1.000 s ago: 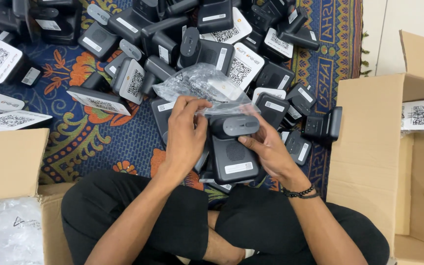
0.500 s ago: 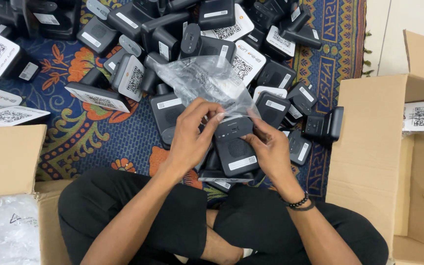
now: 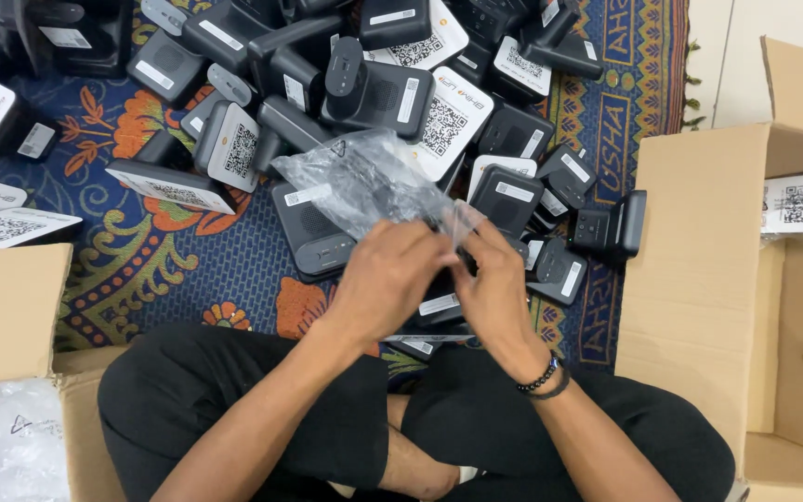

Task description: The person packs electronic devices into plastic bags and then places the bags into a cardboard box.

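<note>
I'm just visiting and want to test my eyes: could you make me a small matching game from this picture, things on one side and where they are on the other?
Things:
1. clear plastic bag
2. beaded bracelet
3. open cardboard box
4. patterned rug

Places:
A. on the floor under the pile of dark devices
B. held in both hands, left hand and right hand
C. at the person's right side
D. around the right wrist

Pairs: 1-B, 2-D, 3-C, 4-A

Black trousers; dark beaded bracelet on right wrist.
</note>
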